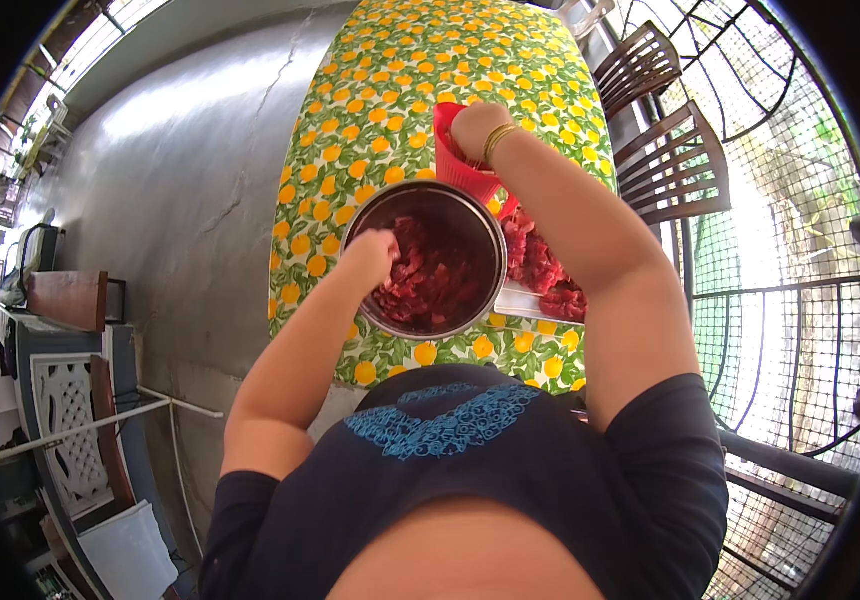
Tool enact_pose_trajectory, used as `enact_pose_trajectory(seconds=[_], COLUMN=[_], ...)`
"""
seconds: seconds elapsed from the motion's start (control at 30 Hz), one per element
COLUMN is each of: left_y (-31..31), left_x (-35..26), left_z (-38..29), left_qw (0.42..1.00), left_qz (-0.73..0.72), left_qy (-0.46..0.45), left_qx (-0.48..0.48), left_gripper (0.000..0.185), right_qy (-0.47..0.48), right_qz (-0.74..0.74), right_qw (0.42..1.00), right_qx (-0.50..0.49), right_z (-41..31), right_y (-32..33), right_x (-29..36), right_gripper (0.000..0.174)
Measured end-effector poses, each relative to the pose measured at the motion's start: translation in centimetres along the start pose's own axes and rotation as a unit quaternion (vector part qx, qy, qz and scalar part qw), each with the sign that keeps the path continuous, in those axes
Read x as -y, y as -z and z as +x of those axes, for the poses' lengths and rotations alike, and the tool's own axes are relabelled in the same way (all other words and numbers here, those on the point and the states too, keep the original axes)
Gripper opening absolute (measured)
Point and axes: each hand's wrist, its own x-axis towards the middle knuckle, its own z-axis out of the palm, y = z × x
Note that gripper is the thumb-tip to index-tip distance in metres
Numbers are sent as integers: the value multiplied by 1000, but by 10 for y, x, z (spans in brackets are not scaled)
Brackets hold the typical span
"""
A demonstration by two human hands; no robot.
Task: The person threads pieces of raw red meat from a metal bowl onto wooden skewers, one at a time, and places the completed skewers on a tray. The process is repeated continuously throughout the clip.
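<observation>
A round metal pot (498,281) on the table holds pieces of raw red meat (434,281). My left hand (374,255) is inside its left side, at the meat, with the fingers curled; whether it grips a piece is unclear. Beyond the pot, a red plastic basket (467,178) stands tilted, and my right hand (479,131) reaches into its mouth, the fingers hidden. To the right of the pot, more raw meat (535,259) lies on a pale metal tray (524,302), partly covered from view by my right forearm.
The table wears a cloth with an orange-fruit print (370,112). Wooden chairs (674,165) stand along its right side, near a wire-mesh barrier (775,315). A wooden board (66,300) and shelving are at the far left, beyond the grey floor.
</observation>
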Motion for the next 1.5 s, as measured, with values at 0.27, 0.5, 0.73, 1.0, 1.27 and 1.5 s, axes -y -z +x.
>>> enact_pose_trajectory(seconds=[0.27,0.5,0.73,1.0,1.27,1.5], left_y=[-37,-75,-52,4,8,16], left_x=[-47,-69,-45,-28,-23,-21], left_z=[30,30,38,24,1,-1], left_qw=[969,917,960,712,609,574], left_qz=[230,293,143,-629,-751,-776], left_qy=[-62,-217,-169,74,25,38], left_qx=[-71,162,172,303,255,259], left_gripper=[27,29,22,21,21,32], right_qy=[-35,-177,-201,-196,-218,-224], right_qz=[-11,340,805,823,696,625], right_qw=[955,874,545,528,670,733], right_qx=[-295,-298,-119,-75,-140,-145], right_z=[-97,-222,-269,-274,-275,-276], right_y=[25,-30,-119,-133,-105,-93], right_x=[-39,-6,94,162,188,192], right_gripper=[11,21,22,23,23,16])
